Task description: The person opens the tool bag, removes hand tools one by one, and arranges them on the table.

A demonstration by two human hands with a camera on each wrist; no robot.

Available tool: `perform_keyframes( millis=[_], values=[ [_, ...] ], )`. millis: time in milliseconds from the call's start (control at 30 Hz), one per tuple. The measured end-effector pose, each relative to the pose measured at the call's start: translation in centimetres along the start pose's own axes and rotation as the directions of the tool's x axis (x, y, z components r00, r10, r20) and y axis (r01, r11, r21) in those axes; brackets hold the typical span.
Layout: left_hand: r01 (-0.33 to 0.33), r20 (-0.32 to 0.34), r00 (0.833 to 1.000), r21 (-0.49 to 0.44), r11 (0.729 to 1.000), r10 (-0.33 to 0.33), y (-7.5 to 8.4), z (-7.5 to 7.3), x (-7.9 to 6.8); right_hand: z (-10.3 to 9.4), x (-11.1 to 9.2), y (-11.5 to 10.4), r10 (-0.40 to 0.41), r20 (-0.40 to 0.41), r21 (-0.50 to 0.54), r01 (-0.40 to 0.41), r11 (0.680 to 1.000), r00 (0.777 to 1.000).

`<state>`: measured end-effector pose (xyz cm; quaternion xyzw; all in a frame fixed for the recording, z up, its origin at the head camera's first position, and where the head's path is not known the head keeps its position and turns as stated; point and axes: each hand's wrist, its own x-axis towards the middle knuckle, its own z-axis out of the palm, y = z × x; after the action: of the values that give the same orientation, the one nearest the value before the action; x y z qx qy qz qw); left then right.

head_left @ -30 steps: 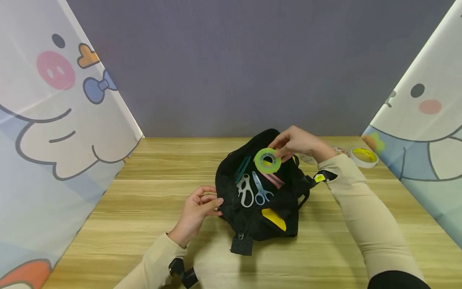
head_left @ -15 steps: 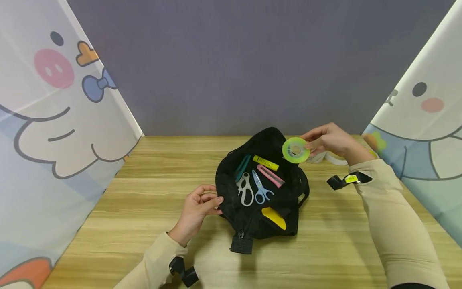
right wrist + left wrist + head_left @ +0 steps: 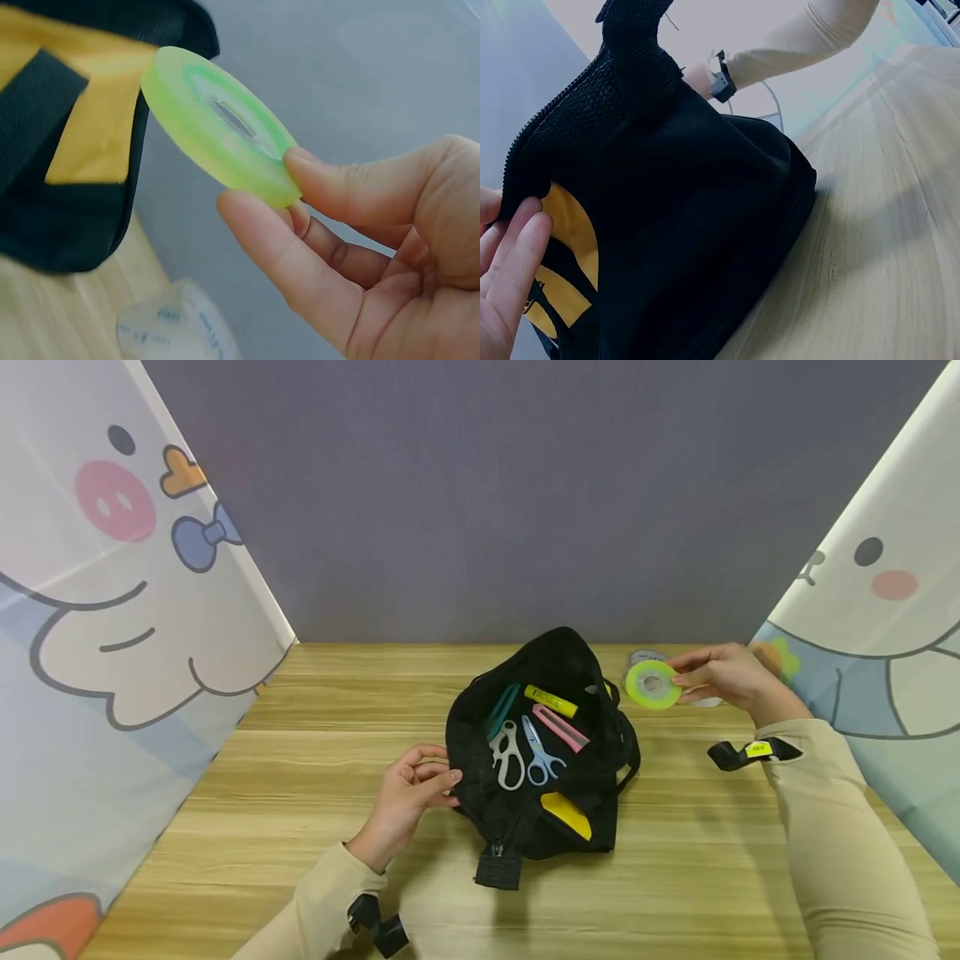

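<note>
A black zippered bag [image 3: 517,827] lies with its mouth spread wide on the table. My left hand [image 3: 405,802] pinches the bag's left edge, beside the zipper in the left wrist view. Right of the bag and apart from it, my right hand [image 3: 731,677] holds a green roll of tape [image 3: 187,142] between thumb and fingers, above the table. Inside the bag lie a teal cutter [image 3: 503,714], a yellow tube [image 3: 551,701], a pink cutter [image 3: 561,728], blue scissors [image 3: 534,742] and a grey-white scissors handle [image 3: 512,770].
Behind the green roll stands a clear roll of tape [image 3: 647,655], partly hidden. A white roll [image 3: 708,702] shows just below the right hand. The wooden table [image 3: 337,710] ends at a grey back panel [image 3: 450,527], with printed cloth walls on both sides.
My right hand has carried the green tape roll from over the bag's mouth to the right, past the bag. The yellow tube is now uncovered. My left hand stays on the bag's edge.
</note>
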<state>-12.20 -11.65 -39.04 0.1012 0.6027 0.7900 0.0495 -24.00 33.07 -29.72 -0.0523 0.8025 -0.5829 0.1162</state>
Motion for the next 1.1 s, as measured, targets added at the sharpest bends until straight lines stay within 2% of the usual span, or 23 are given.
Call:
perform_keyframes(
  millis=[233, 600, 833, 933, 1100],
  values=[
    [-0.015, -0.001, 1.0, -0.01, 1.0, 0.015, -0.1, -0.1, -0.2, -0.6, 0.2, 2.0, 0.035, 0.003, 0.039, -0.035, 0.999, 0.999],
    [-0.01, 0.001, 1.0, 0.004, 1.0, 0.01, 0.0, 0.0, -0.1, -0.9, 1.3, 7.2, 0.141, -0.006, 0.182, -0.138, 0.974, 0.99],
    [-0.002, 0.007, 1.0, 0.001, 1.0, 0.002, -0.1, -0.1, -0.1, -0.3, 2.2, 9.8, 0.202, 0.032, 0.107, -0.204, 0.973, 0.979],
    [-0.012, 0.011, 1.0, 0.001, 1.0, 0.012, -0.1, -0.1, -0.1, -0.1, 2.3, 10.3, 0.224, 0.001, 0.068, -0.223, 0.972, 0.975],
    [-0.015, 0.008, 1.0, 0.004, 1.0, 0.015, -0.1, -0.1, -0.1, 0.2, 2.3, 10.0, 0.184, -0.077, -0.125, -0.192, 0.973, 0.98]
  ],
)
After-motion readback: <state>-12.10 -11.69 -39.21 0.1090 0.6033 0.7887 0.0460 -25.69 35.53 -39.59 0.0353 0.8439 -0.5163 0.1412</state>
